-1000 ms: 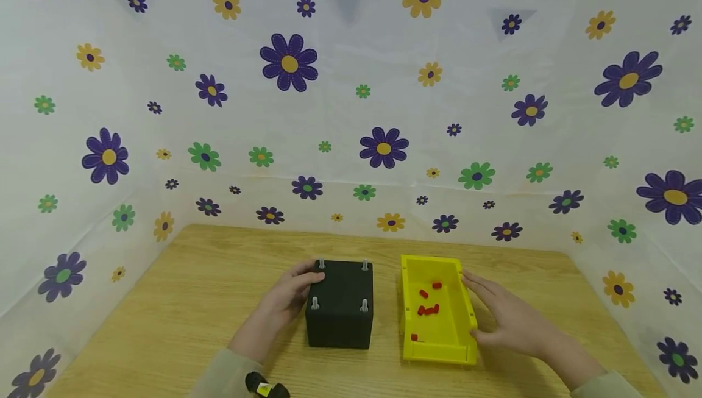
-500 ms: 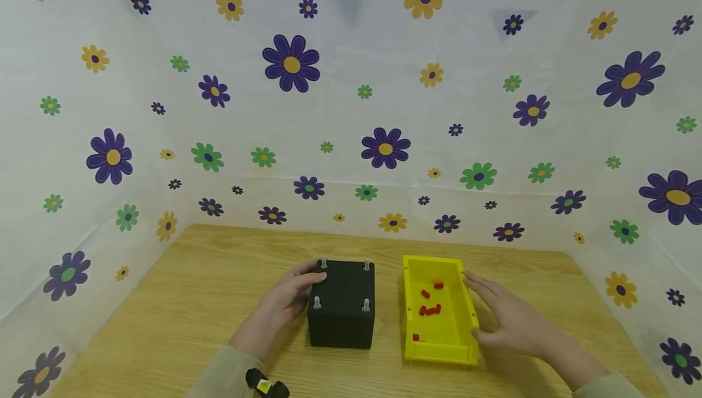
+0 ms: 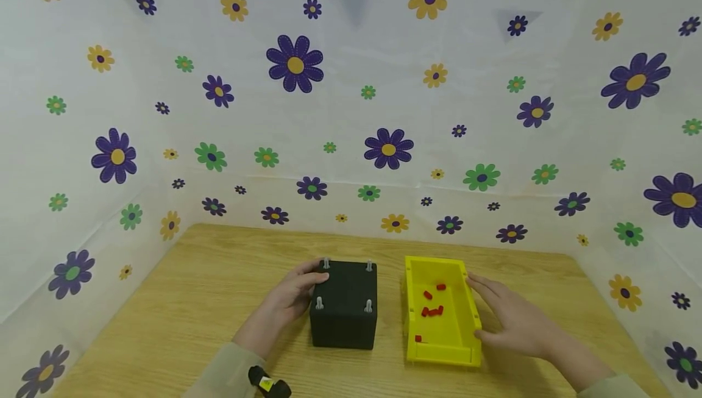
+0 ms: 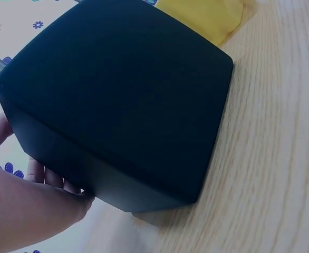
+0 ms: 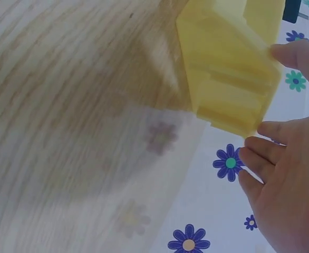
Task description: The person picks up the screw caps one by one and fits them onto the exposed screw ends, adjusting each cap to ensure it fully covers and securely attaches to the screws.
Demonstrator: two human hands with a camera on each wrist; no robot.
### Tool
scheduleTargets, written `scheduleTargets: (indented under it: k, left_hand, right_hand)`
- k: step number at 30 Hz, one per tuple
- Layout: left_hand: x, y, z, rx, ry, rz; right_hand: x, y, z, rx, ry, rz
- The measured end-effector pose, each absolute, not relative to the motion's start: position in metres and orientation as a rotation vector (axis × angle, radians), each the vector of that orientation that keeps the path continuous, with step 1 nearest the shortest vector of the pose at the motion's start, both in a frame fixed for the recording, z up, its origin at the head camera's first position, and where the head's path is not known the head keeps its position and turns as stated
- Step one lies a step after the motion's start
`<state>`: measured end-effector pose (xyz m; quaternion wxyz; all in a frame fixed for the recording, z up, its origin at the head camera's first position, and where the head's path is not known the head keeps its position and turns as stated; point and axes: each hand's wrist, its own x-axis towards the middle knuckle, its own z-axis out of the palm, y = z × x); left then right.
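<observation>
A black box with an upright threaded post at each top corner stands on the table. My left hand holds its left side, the thumb over the top edge and the fingers round the far left side; in the left wrist view the box hides part of those fingers. To the right stands a yellow bin with several small red pieces scattered inside. My right hand lies along its right wall, fingers extended and thumb touching the wall near the front.
A wood-grain table carries everything. White flowered sheeting closes off the back and both sides. Near the left wrist a black object with a yellow label shows at the bottom edge.
The whole head view has shifted slightly, so everything appears a little farther right. Both hands, the box and the bin keep their places relative to each other.
</observation>
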<state>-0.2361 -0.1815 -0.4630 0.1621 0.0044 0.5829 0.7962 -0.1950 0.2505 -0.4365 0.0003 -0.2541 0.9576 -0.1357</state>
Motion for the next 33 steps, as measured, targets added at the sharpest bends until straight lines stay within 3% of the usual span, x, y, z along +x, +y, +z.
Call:
scheduleTargets:
  k: [33]
  left_hand:
    - [-0.238, -0.184, -0.464, 0.046, 1.729, 2.207]
  right_hand:
    - [-0.203, 0.231, -0.423, -1.060, 3.225, -0.067]
